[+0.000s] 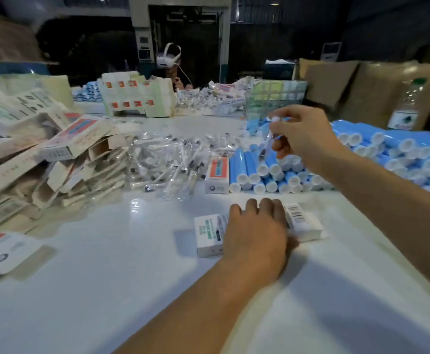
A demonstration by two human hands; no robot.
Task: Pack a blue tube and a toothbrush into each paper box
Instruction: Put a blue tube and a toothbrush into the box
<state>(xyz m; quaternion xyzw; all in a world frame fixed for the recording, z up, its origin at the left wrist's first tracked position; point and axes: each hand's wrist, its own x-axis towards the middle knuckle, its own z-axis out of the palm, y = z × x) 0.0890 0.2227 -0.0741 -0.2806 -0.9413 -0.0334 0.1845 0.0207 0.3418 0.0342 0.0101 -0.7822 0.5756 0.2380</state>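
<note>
Your left hand (256, 226) lies on a white paper box (210, 235) on the table (106, 277), fingers curled over its far edge and gripping it. Your right hand (303, 139) is raised above the stacked blue tubes (265, 175), pinching a wrapped toothbrush (266, 146) between thumb and fingers so that it hangs head down. Loose wrapped toothbrushes (168, 162) lie left of the tubes, with a heap of empty boxes (55, 159) beyond them at the far left.
</note>
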